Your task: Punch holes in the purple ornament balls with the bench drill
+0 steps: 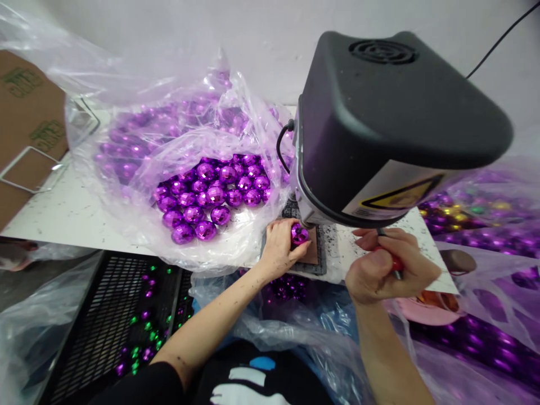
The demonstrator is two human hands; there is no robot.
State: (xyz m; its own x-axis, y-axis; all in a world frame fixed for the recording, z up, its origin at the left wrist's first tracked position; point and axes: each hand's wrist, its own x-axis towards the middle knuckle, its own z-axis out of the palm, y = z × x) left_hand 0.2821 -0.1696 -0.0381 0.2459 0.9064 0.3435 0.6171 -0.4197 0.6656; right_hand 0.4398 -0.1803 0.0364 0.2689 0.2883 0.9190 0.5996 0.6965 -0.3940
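Faceted bauble [299,234]: purple, near front edge of bench [42,216], below black machine [400,107]. Left to right, I log: cardboard box [29,140], far left; clear plastic bag [240,250], opening toward front, purple baubles [211,197] heaped inside; left hand [279,241], thumb and fingers pinching faceted bauble over brown pad [311,254]; machine, yellow warning label [400,193] on front, bauble contact I cannot tell; right hand [390,269], fist closed around red-sleeved rod [396,262]; pink container [430,313], beside right bench corner.
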